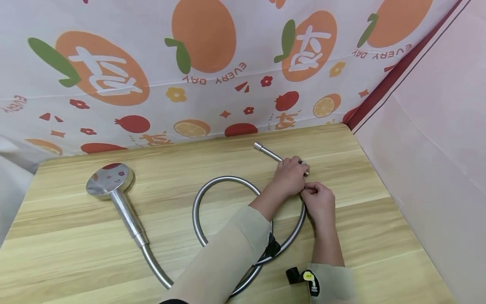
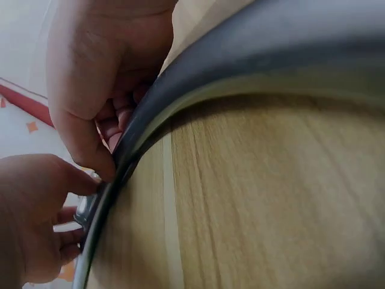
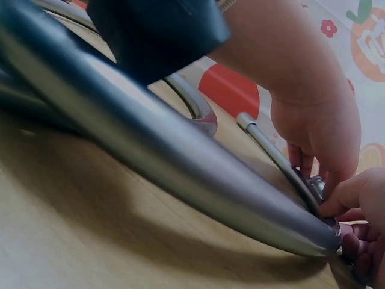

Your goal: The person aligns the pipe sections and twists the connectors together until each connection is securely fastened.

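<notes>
A shiny metal shower hose lies looped on the wooden table. My left hand grips it near its free end, where a metal end fitting sticks out past the knuckles. By the left fingertips shows a small shiny piece, mostly covered, and I cannot tell what it is. Right beside it, the right hand pinches the hose between thumb and fingers. In the left wrist view, the left hand is below and the right hand above, both on the curving hose.
A round chrome shower head lies at the left of the table, joined to the hose. Behind the table hangs a fruit-print curtain. A pale wall stands on the right. Black wrist cameras sit on the sleeves.
</notes>
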Tool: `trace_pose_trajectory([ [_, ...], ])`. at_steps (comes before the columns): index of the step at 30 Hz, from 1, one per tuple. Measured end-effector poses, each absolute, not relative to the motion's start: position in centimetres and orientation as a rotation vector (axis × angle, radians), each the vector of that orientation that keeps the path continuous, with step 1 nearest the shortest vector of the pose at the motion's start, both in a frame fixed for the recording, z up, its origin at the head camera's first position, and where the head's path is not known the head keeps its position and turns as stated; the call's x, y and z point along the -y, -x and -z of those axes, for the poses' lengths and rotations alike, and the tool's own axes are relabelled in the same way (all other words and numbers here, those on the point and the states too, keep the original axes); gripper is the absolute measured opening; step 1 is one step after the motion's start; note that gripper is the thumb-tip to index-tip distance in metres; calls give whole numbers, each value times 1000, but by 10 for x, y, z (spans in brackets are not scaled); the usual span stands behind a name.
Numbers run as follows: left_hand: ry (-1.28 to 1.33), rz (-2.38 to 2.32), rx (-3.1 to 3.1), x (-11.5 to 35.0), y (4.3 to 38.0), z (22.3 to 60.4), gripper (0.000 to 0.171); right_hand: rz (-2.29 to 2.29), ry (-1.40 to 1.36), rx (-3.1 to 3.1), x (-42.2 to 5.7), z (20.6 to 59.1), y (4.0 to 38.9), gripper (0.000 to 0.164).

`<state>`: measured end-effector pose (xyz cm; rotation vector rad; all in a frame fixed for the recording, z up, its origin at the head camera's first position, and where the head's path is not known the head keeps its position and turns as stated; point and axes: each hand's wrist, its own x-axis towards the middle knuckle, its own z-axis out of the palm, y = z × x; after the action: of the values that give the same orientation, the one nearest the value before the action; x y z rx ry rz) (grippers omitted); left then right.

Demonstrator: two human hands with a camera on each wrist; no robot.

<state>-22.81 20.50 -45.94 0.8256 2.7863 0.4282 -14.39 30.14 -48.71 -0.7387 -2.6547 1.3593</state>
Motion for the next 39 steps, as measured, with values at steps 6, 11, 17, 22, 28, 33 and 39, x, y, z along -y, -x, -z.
trace_pose_trajectory([
  [6,-602,-453,-2850,-209,225,456,5,-1341,727,2686,-302,487,143,18],
  [11,-467,-517,-2865,-205,227,461,11,-1360,717,2701,-299,489,143,18],
  [17,-447,-608,-2922,-194,229,460,16,-1383,680,2692,-291,488,143,18],
  [22,-533,-961,-2842,-184,232,438,18,-1346,701,2647,-296,485,143,25],
  [28,-470,-1498,-2458,-145,224,415,26,-1341,688,2623,-300,484,139,44],
  [33,-349,-1844,-2118,-93,205,417,26,-1315,630,2639,-296,485,135,54],
  [39,-78,-1930,-2045,-25,170,422,31,-1227,593,2689,-287,478,136,65],
])
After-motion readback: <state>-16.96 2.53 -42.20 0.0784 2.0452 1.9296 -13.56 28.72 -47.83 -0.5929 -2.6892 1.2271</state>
